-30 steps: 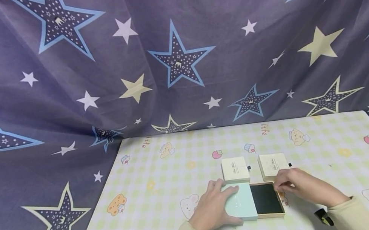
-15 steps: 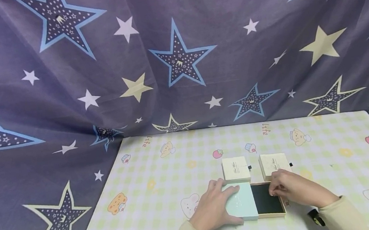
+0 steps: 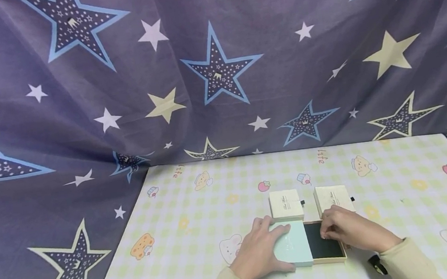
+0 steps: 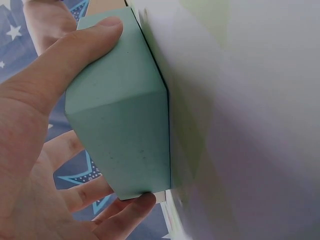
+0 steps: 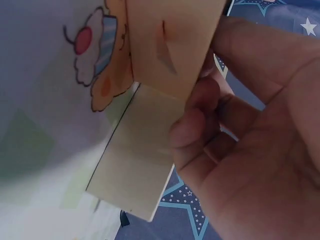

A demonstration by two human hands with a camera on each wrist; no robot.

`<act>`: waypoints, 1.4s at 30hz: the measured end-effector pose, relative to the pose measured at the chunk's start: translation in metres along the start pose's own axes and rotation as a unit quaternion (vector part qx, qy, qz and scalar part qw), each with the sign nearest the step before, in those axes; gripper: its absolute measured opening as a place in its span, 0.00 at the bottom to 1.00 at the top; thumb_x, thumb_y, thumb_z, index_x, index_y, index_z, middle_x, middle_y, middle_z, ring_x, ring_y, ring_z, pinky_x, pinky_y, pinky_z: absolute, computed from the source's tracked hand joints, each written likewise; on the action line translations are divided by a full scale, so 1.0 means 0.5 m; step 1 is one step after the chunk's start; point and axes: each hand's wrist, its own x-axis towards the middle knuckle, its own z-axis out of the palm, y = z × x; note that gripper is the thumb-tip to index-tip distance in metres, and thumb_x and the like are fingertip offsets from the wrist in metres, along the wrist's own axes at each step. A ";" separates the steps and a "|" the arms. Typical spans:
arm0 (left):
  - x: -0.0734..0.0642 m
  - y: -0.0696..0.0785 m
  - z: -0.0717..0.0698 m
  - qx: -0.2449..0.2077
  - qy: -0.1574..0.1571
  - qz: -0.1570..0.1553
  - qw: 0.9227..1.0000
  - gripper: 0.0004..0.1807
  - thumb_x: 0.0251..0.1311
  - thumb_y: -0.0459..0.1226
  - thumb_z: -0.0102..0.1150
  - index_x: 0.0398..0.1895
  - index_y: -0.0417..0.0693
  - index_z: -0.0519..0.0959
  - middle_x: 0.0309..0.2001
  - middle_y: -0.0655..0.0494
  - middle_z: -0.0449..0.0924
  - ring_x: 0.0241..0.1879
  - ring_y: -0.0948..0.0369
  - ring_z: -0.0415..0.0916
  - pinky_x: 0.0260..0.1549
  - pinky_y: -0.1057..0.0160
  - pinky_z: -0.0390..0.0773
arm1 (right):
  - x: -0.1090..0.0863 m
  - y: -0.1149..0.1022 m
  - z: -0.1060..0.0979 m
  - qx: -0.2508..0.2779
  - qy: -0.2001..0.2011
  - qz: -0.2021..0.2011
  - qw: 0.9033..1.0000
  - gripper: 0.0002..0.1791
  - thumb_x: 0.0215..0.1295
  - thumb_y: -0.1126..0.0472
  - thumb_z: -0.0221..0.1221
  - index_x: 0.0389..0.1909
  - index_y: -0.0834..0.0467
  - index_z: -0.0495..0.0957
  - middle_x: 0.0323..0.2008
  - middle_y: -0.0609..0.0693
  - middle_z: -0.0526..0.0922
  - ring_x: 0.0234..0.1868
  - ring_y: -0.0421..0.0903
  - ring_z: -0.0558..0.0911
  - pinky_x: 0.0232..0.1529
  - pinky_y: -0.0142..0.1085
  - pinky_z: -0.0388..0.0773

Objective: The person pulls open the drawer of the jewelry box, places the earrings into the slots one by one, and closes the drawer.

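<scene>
My left hand (image 3: 257, 251) grips a mint-green drawer box (image 3: 294, 247), thumb on the near side and fingers at the far side. In the left wrist view the thumb lies along the box's green sleeve (image 4: 125, 125). The box's tan drawer (image 3: 329, 260), lined in black, is pulled out to the right. Over the drawer is my right hand (image 3: 355, 229), its thumb and fingers brought together just above the lining. In the right wrist view the drawer's end wall (image 5: 175, 45), with a slit in it, hides the fingertips. Whether they pinch something small cannot be told.
Two cream boxes with dark pull tabs, the left one (image 3: 285, 204) and the right one (image 3: 331, 197), stand directly behind the green box. A checked cartoon tablecloth (image 3: 168, 238) covers the table. A star-patterned curtain (image 3: 126, 86) hangs at the back and left.
My right hand has moved left from the drawer's right edge to over its black lining. The left hand and the green box have stayed in place.
</scene>
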 end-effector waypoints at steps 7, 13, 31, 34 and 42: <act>0.000 0.000 -0.001 0.001 0.002 0.004 1.000 0.49 0.32 0.65 0.76 0.65 0.66 0.76 0.58 0.55 0.71 0.50 0.59 0.66 0.36 0.70 0.76 | 0.004 -0.007 0.010 -0.019 0.010 0.043 0.999 0.13 0.55 0.65 0.70 0.23 0.46 0.77 0.24 0.31 0.74 0.30 0.31 0.69 0.31 0.31 0.71; -0.001 0.000 -0.003 -0.002 0.006 0.005 1.000 0.49 0.31 0.65 0.77 0.64 0.66 0.76 0.58 0.55 0.71 0.51 0.59 0.66 0.36 0.69 0.76 | 0.007 -0.009 0.019 -0.043 0.030 0.042 0.998 0.15 0.51 0.64 0.72 0.21 0.45 0.75 0.23 0.30 0.73 0.29 0.31 0.69 0.30 0.32 0.71; -0.003 -0.001 -0.004 -0.007 0.003 -0.001 1.000 0.48 0.32 0.64 0.77 0.65 0.66 0.76 0.58 0.56 0.70 0.52 0.59 0.66 0.35 0.68 0.76 | 0.004 -0.018 0.010 -0.049 0.026 0.020 0.998 0.13 0.55 0.64 0.70 0.22 0.45 0.78 0.26 0.31 0.75 0.30 0.32 0.70 0.31 0.32 0.71; -0.002 -0.001 -0.003 -0.007 0.004 0.000 1.000 0.48 0.32 0.64 0.77 0.65 0.66 0.76 0.58 0.56 0.70 0.51 0.59 0.66 0.36 0.68 0.76 | -0.003 -0.021 0.007 -0.045 0.038 0.037 0.998 0.12 0.57 0.64 0.69 0.25 0.45 0.77 0.27 0.32 0.73 0.30 0.31 0.69 0.31 0.31 0.72; 0.000 -0.002 0.000 -0.002 0.003 0.005 1.000 0.49 0.31 0.65 0.77 0.65 0.66 0.75 0.58 0.55 0.70 0.51 0.59 0.66 0.36 0.69 0.76 | -0.026 -0.019 -0.007 -0.044 0.067 0.076 0.994 0.05 0.61 0.63 0.66 0.32 0.48 0.82 0.31 0.34 0.75 0.31 0.28 0.71 0.31 0.31 0.76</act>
